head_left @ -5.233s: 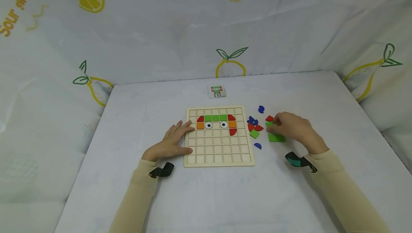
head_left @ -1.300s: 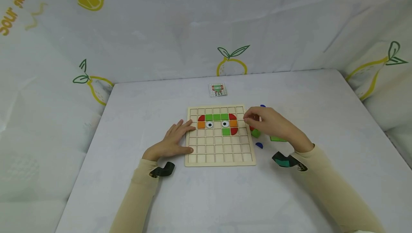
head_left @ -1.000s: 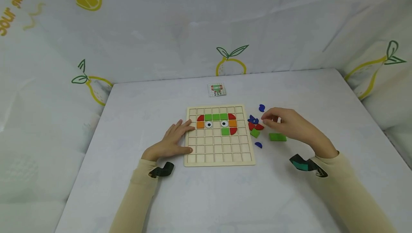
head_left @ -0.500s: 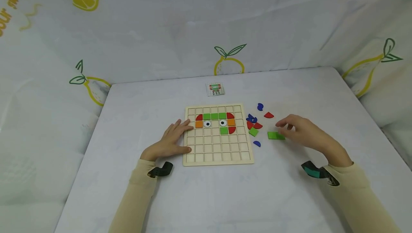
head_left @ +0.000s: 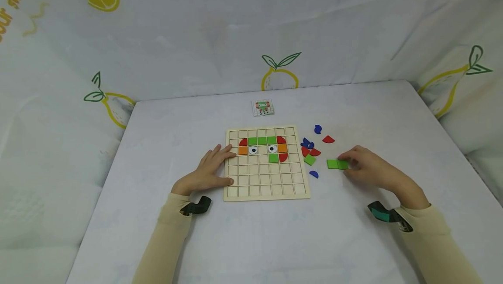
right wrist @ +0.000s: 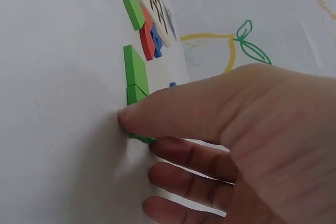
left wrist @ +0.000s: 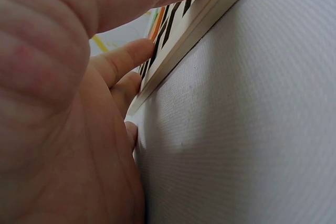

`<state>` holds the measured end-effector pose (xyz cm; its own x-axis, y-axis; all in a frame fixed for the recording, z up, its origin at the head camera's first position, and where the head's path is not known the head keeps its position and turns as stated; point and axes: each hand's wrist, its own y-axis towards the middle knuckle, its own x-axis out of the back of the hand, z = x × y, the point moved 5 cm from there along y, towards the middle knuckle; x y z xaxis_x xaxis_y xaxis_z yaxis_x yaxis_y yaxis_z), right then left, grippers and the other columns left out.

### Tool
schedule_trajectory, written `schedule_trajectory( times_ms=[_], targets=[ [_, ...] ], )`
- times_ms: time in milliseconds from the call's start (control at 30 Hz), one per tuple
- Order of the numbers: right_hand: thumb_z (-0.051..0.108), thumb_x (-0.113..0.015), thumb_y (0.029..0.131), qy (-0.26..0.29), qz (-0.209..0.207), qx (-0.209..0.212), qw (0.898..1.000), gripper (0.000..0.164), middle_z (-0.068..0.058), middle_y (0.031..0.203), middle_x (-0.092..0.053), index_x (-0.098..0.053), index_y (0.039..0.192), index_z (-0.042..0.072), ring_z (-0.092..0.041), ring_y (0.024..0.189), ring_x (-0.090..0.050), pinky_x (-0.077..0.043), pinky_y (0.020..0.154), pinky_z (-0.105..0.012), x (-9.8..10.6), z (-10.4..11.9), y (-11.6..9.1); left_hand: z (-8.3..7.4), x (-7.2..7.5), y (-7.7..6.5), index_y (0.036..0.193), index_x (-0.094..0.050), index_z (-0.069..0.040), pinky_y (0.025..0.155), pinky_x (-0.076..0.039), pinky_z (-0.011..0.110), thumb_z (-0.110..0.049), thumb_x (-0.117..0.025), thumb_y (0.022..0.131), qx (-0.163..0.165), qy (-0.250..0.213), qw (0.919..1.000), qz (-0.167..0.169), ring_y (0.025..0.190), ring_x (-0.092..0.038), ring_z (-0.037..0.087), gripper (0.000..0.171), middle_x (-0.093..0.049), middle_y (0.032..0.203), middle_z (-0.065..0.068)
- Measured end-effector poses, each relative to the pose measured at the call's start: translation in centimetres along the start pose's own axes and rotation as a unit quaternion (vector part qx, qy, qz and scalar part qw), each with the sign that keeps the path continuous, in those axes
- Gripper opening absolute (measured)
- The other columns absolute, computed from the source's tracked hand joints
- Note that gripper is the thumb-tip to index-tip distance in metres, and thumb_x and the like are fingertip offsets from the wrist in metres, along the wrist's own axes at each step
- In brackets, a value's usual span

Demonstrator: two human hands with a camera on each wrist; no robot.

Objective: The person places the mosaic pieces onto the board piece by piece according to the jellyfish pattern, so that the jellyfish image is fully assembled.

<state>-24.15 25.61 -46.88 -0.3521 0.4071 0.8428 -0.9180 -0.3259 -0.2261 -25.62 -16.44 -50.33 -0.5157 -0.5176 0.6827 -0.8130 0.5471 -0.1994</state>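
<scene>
My left hand (head_left: 206, 172) lies spread, its fingertips and thumb resting on the left edge of a wooden grid board (head_left: 255, 192). Set in the board are red quarter-circles (head_left: 281, 140), green squares (head_left: 262, 141), orange squares (head_left: 282, 148) and two eye pieces (head_left: 272, 148). To the right of the board, my right hand (head_left: 367, 168) pinches a green square tile (head_left: 342, 164) between thumb and fingers, at the table surface. Another green square (head_left: 332, 164) touches its left side. In the right wrist view the thumb (right wrist: 157, 111) covers part of the pinched tile.
Between board and right hand lie blue pieces (head_left: 310, 145), red quarter-circles (head_left: 315, 152), a tilted green square (head_left: 309, 160) and a blue half-circle (head_left: 314, 174). A blue piece (head_left: 318, 129) and a red one (head_left: 328, 139) lie farther back. A pattern card (head_left: 263, 107) sits behind the board.
A green square now sits on the board beside the lower red quarter-circle. My right hand has moved from the board's right edge rightward to the green tiles and taken hold of one. The left hand stays put.
</scene>
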Motion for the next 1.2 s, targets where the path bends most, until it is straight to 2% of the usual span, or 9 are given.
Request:
schedule_trajectory(
  times_ms=[133,233,400,533,767,967,1200],
  targets=[
    [0.008,-0.072,0.088,-0.004,-0.007,-0.008,1.0,0.035,-0.017,0.111,-0.063,-0.068,0.121,-0.003,-0.031,0.101,-0.058,-0.057,0.09,-0.052,0.2,0.0,0.1,0.0,0.1,0.0,0.152,-0.04,-0.015,0.129,0.007,0.052,-0.028,-0.075,0.087,-0.003,-0.002,1.0,-0.001,0.16,0.005,0.031,0.075,-0.013,0.172,0.003],
    [0.008,-0.071,0.088,-0.002,-0.009,-0.011,1.0,0.035,-0.017,0.112,-0.064,-0.067,0.122,-0.003,-0.032,0.102,-0.058,-0.058,0.088,-0.05,0.7,0.0,0.2,0.0,0.1,0.0,0.152,-0.04,-0.015,0.129,0.007,0.052,-0.028,-0.075,0.087,-0.003,-0.003,1.0,0.0,0.16,0.005,0.031,0.075,-0.013,0.172,0.003],
    [0.012,-0.068,0.092,0.012,-0.025,-0.001,1.0,0.037,-0.015,0.116,-0.064,-0.065,0.127,-0.001,-0.031,0.106,-0.056,-0.057,0.081,-0.037,2.0,1.1,0.7,0.0,0.1,0.0,0.152,-0.04,-0.014,0.129,0.007,0.053,-0.029,-0.075,0.087,0.0,-0.002,1.0,0.0,0.16,0.005,0.031,0.075,-0.013,0.173,0.003],
    [0.014,-0.07,0.093,0.018,-0.044,0.028,0.998,0.036,-0.012,0.115,-0.064,-0.066,0.127,0.003,-0.027,0.103,-0.056,-0.053,0.075,-0.026,2.7,2.8,1.3,-0.1,0.0,0.0,0.152,-0.04,-0.015,0.129,0.007,0.052,-0.028,-0.074,0.087,0.002,-0.001,1.0,0.001,0.16,0.006,0.03,0.075,-0.013,0.173,0.002],
    [0.017,-0.07,0.094,0.025,-0.043,0.051,0.997,0.037,-0.011,0.117,-0.063,-0.065,0.129,0.004,-0.028,0.107,-0.056,-0.055,0.084,-0.037,3.2,6.5,3.2,-0.1,0.1,-0.1,0.153,-0.039,-0.014,0.129,0.007,0.053,-0.029,-0.074,0.087,0.005,-0.002,1.0,0.001,0.16,0.006,0.03,0.076,-0.012,0.173,0.002],
    [0.017,-0.069,0.095,0.032,-0.038,0.098,0.994,0.036,-0.01,0.119,-0.064,-0.066,0.129,0.006,-0.028,0.11,-0.056,-0.054,0.085,-0.038,3.3,9.7,4.7,-0.2,0.1,-0.1,0.152,-0.04,-0.014,0.129,0.006,0.052,-0.029,-0.074,0.087,0.004,0.0,1.0,0.002,0.16,0.005,0.031,0.074,-0.012,0.173,0.002],
    [0.016,-0.071,0.094,0.045,-0.027,0.131,0.99,0.036,-0.009,0.119,-0.064,-0.066,0.129,0.007,-0.029,0.111,-0.056,-0.055,0.088,-0.043,2.8,11.8,6.4,-0.3,0.1,-0.2,0.152,-0.04,-0.013,0.129,0.006,0.052,-0.028,-0.073,0.088,-0.002,0.0,1.0,-0.004,0.16,0.004,0.031,0.073,-0.013,0.172,0.003]
  ],
)
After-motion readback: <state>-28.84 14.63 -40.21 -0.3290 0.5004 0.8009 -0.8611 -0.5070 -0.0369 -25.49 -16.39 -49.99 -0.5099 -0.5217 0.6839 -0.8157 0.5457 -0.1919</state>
